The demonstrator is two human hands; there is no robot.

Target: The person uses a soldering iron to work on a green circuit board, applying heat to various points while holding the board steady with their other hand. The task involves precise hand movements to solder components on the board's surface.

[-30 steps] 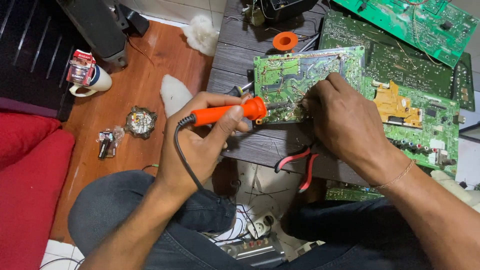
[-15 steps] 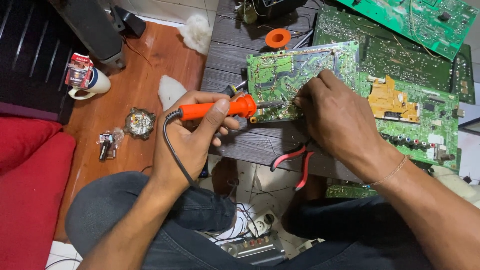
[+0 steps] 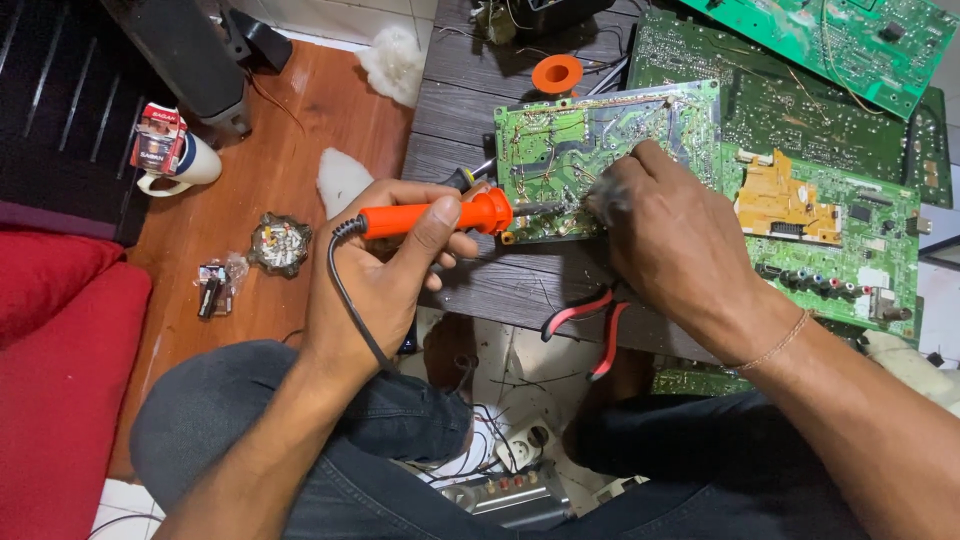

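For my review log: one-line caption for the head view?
Left hand holds orange soldering iron to green circuit board; right hand rests on it.

Left hand fisted; right hand pinching, palm down.

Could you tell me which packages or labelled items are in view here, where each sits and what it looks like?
Small carton: on the wooden floor at far left, propped in a white mug; boxy, red and white with dark print.
Clear plastic packet: on the floor below the mug, beside a round metal part; crumpled, with a dark piece inside.
No screens or signs show.
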